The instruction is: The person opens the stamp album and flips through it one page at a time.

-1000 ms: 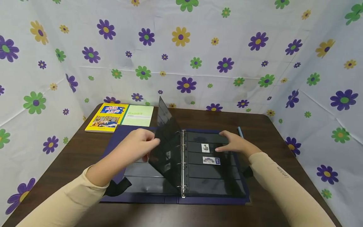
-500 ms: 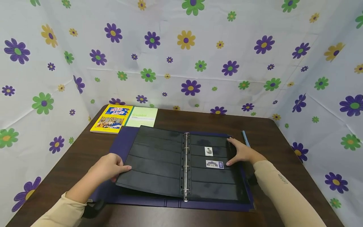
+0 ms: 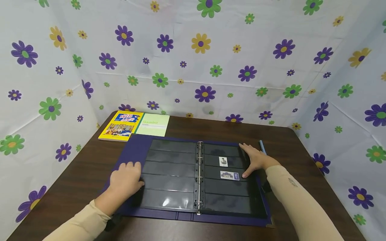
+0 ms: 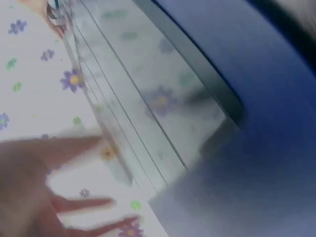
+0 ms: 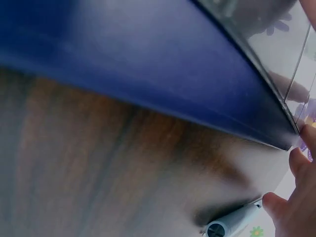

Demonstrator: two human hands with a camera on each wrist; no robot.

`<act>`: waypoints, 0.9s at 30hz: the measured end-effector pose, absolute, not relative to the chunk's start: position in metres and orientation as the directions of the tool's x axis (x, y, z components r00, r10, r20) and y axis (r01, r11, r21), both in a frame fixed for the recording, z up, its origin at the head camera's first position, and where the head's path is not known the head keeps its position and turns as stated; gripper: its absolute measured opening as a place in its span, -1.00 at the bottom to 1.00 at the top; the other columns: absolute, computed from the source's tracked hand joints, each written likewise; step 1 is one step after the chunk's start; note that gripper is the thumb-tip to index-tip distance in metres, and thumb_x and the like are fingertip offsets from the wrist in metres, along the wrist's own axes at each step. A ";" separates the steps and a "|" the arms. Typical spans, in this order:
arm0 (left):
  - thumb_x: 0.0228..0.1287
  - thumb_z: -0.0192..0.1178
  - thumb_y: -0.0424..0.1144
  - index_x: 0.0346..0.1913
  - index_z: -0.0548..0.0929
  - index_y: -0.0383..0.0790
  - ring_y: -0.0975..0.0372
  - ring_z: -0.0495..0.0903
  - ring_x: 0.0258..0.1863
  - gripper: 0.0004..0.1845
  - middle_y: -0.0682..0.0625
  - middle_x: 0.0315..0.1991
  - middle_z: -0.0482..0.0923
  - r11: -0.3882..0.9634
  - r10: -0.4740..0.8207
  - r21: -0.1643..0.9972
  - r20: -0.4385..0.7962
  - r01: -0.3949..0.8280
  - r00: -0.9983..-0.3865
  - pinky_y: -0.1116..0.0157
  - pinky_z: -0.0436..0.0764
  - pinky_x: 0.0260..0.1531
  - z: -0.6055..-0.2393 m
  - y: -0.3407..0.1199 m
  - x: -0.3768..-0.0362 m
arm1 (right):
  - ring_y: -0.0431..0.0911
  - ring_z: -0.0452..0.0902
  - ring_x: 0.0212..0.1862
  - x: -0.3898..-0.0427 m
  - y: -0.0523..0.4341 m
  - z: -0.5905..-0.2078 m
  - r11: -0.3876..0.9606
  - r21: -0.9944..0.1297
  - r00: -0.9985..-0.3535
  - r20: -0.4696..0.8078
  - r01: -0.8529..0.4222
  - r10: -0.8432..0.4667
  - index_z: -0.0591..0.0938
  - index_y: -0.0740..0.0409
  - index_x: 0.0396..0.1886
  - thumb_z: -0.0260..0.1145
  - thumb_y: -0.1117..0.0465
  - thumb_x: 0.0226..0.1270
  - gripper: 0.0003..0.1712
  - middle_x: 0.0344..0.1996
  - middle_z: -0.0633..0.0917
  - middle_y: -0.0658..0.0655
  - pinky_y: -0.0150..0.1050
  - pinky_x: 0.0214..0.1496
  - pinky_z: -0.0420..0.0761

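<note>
Black album page (image 3: pixel 169 174) lay flat under your left hand (image 3: pixel 125 179), fingers straight at its outer edge; right hand (image 3: pixel 254 159) pressed flat too, gripping nothing.

Your blue ring binder (image 3: pixel 135 147) lay open and flat on the table (image 3: pixel 75 174), black sleeve pages (image 3: pixel 172 174) spread either side of its rings (image 3: pixel 199 174).

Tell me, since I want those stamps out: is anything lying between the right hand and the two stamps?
Nothing visible. The right hand rests flat on the black page, with both stamps just beside its fingers.
</note>
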State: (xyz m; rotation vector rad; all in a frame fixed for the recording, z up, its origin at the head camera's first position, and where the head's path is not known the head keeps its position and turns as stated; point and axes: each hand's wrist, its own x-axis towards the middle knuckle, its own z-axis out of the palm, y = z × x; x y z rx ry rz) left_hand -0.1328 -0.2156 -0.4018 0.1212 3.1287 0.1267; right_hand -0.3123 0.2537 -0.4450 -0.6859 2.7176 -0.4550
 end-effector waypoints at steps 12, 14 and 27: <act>-0.04 0.25 0.31 0.38 0.30 -0.14 -0.18 0.08 0.34 -0.05 -0.25 0.40 0.08 0.883 0.462 0.168 -0.156 0.437 -0.873 -0.27 0.23 0.07 -0.430 -0.168 -0.111 | 0.32 -0.25 0.40 -0.305 0.253 -0.442 0.825 -0.412 -0.826 -0.243 -0.386 -0.508 -0.07 0.39 0.44 0.62 -0.25 -0.52 0.61 0.41 -0.08 0.44 0.25 0.30 -0.09; -0.05 0.26 0.30 0.38 0.30 -0.11 -0.18 0.07 0.34 -0.05 -0.23 0.41 0.07 0.895 0.438 0.177 -0.173 0.410 -0.882 -0.27 0.23 0.07 -0.432 -0.168 -0.111 | 0.33 -0.24 0.40 -0.304 0.252 -0.440 0.824 -0.410 -0.824 -0.244 -0.390 -0.511 -0.06 0.41 0.43 0.62 -0.24 -0.49 0.59 0.40 -0.07 0.45 0.29 0.28 -0.10; -0.06 0.26 0.29 0.39 0.28 -0.09 -0.19 0.02 0.36 -0.05 -0.23 0.42 0.03 0.899 0.422 0.210 -0.179 0.385 -0.889 -0.29 0.17 0.09 -0.433 -0.166 -0.111 | 0.32 -0.03 0.30 -0.296 0.255 -0.436 0.775 -0.486 -0.865 -0.073 -0.404 -0.496 -0.07 0.41 0.43 0.68 -0.14 -0.56 0.62 0.37 0.01 0.46 0.25 0.24 0.12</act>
